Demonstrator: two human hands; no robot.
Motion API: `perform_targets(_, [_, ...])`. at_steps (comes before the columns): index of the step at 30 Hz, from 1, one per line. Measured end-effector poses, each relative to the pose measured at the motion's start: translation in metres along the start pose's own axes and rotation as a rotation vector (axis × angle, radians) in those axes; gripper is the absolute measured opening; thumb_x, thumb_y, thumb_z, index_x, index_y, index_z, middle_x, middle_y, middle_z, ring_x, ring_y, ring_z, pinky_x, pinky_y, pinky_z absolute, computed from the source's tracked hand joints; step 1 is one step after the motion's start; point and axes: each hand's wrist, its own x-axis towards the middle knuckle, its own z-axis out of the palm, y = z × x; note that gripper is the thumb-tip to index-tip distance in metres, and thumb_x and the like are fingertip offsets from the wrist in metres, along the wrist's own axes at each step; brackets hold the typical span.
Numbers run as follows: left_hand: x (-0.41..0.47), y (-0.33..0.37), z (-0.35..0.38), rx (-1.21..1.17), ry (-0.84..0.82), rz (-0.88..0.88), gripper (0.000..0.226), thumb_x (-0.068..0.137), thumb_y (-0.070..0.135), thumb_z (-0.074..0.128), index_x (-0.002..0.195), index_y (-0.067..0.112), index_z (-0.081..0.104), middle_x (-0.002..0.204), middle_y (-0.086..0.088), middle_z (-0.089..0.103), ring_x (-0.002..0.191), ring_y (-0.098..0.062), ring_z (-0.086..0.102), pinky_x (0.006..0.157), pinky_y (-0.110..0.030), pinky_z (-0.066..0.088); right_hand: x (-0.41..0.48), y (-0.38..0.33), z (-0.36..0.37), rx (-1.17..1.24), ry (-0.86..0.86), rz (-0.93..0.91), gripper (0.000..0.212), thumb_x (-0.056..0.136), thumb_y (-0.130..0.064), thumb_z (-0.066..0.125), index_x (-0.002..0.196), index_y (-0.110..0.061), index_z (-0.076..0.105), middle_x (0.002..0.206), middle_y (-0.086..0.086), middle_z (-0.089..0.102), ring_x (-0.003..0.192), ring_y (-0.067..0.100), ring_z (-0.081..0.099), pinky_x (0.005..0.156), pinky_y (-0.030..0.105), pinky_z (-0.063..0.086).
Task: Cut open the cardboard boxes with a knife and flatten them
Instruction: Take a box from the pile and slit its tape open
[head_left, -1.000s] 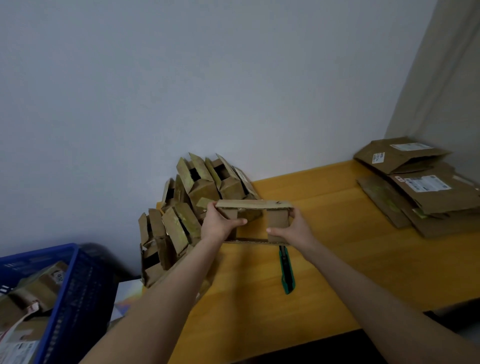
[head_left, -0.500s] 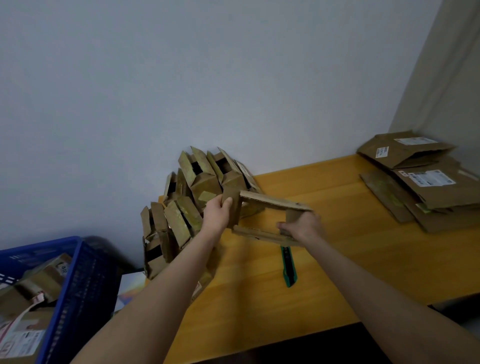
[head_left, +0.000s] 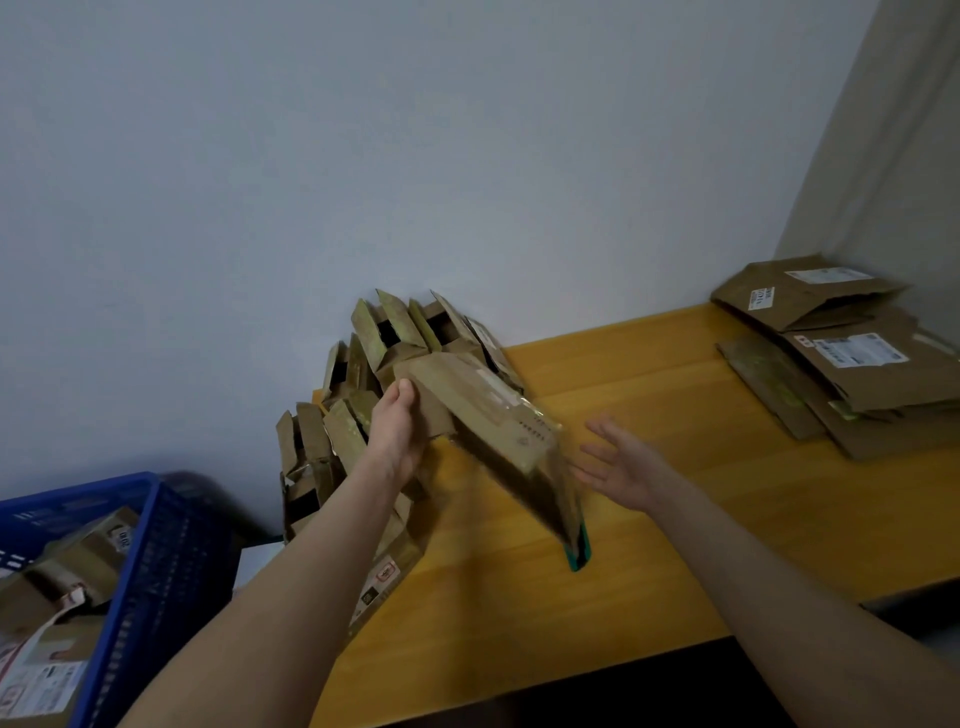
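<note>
My left hand (head_left: 397, 431) grips one end of a collapsed brown cardboard box (head_left: 493, 431), held tilted above the yellow table (head_left: 649, 499), its low end down to the right. My right hand (head_left: 623, 465) hovers just right of the box, fingers spread and off it. A green-handled knife (head_left: 579, 553) lies on the table, mostly hidden under the box's low end. Behind my left hand leans a heap of opened cardboard boxes (head_left: 363, 374) against the wall.
Flattened cardboard boxes with white labels (head_left: 841, 353) are stacked at the table's far right. A blue crate (head_left: 150, 561) holding more boxes stands off the table's left edge. The table's front edge runs across the lower right.
The box has gone from an open frame held in both hands to folded flat and tilted. My right hand has let go and opened beside it. My left hand keeps its grip.
</note>
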Motion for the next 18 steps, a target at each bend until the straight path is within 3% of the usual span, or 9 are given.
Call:
perform_targets(1, [0.000, -0.001, 0.003, -0.054, -0.012, -0.005, 0.026, 0.105, 0.029, 0.038, 0.113, 0.022, 0.061, 0.122, -0.011, 0.062, 0.113, -0.029, 0.059, 0.093, -0.047, 0.052, -0.001, 0.001, 0.002, -0.104, 0.040, 0.027, 0.052, 0.096, -0.040, 0.054, 0.141, -0.015, 0.044, 0.145, 0.016, 0.040, 0.124, 0.031, 0.048, 0.093, 0.040, 0.044])
perform_targets(3, [-0.001, -0.001, 0.010, -0.101, -0.031, 0.013, 0.027, 0.105, 0.026, 0.039, 0.116, 0.020, 0.063, 0.118, -0.009, 0.066, 0.108, -0.027, 0.063, 0.080, -0.044, 0.057, -0.007, 0.008, 0.006, -0.287, 0.051, 0.156, 0.043, 0.094, -0.043, 0.057, 0.117, -0.007, 0.055, 0.118, 0.018, 0.055, 0.109, 0.029, 0.054, 0.091, 0.042, 0.043])
perform_targets(4, [-0.002, -0.001, 0.013, -0.114, -0.040, 0.020, 0.028, 0.105, 0.027, 0.039, 0.121, 0.020, 0.061, 0.118, -0.008, 0.067, 0.107, -0.026, 0.064, 0.073, -0.042, 0.058, -0.009, 0.012, 0.006, -0.329, 0.046, 0.234, 0.054, 0.089, -0.049, 0.060, 0.117, -0.004, 0.052, 0.116, 0.020, 0.055, 0.107, 0.032, 0.055, 0.093, 0.045, 0.043])
perform_targets(6, [-0.003, -0.001, 0.017, -0.153, -0.057, 0.010, 0.030, 0.106, 0.029, 0.036, 0.126, 0.022, 0.058, 0.120, -0.008, 0.064, 0.108, -0.027, 0.062, 0.070, -0.043, 0.059, -0.004, 0.022, -0.001, -0.317, 0.075, 0.333, 0.097, 0.071, -0.063, 0.071, 0.144, -0.011, 0.032, 0.139, 0.026, 0.043, 0.120, 0.044, 0.050, 0.097, 0.056, 0.044])
perform_targets(8, [-0.002, -0.003, 0.018, -0.202, -0.072, -0.017, 0.027, 0.106, 0.031, 0.035, 0.120, 0.025, 0.057, 0.124, -0.009, 0.059, 0.113, -0.030, 0.059, 0.080, -0.052, 0.057, 0.002, 0.028, -0.005, -0.200, 0.086, 0.354, 0.112, 0.062, -0.063, 0.077, 0.149, -0.018, 0.022, 0.144, 0.029, 0.038, 0.121, 0.048, 0.050, 0.088, 0.060, 0.049])
perform_targets(11, [-0.002, -0.009, 0.016, -0.221, -0.061, -0.061, 0.027, 0.105, 0.035, 0.035, 0.122, 0.026, 0.053, 0.127, -0.010, 0.057, 0.116, -0.031, 0.058, 0.083, -0.052, 0.055, 0.004, 0.030, -0.004, -0.052, 0.076, 0.325, 0.089, 0.059, -0.044, 0.082, 0.132, -0.003, 0.049, 0.114, 0.023, 0.060, 0.098, 0.037, 0.062, 0.068, 0.046, 0.053])
perform_targets(14, [-0.002, -0.008, 0.009, -0.190, -0.077, -0.124, 0.049, 0.102, 0.054, 0.030, 0.127, 0.020, 0.056, 0.125, -0.010, 0.062, 0.112, -0.028, 0.060, 0.085, -0.048, 0.053, 0.004, 0.023, -0.004, 0.019, 0.121, 0.197, 0.043, 0.078, -0.019, 0.077, 0.113, -0.001, 0.058, 0.098, 0.018, 0.064, 0.086, 0.031, 0.062, 0.077, 0.045, 0.051])
perform_targets(16, [-0.004, -0.004, 0.002, -0.033, -0.058, -0.173, 0.053, 0.095, 0.061, 0.040, 0.119, 0.018, 0.060, 0.118, -0.010, 0.064, 0.107, -0.027, 0.061, 0.091, -0.046, 0.048, 0.008, 0.019, -0.008, -0.014, 0.203, 0.113, 0.042, 0.084, -0.008, 0.072, 0.122, -0.003, 0.053, 0.104, 0.017, 0.063, 0.089, 0.032, 0.061, 0.083, 0.050, 0.050])
perform_targets(18, [-0.001, -0.004, -0.003, 0.392, 0.012, -0.135, 0.051, 0.088, 0.052, 0.062, 0.120, 0.012, 0.059, 0.113, -0.010, 0.061, 0.099, -0.025, 0.060, 0.090, -0.043, 0.050, 0.015, 0.018, -0.012, -0.068, 0.272, 0.004, 0.058, 0.083, 0.000, 0.070, 0.135, -0.010, 0.045, 0.120, 0.014, 0.059, 0.099, 0.033, 0.059, 0.085, 0.051, 0.050])
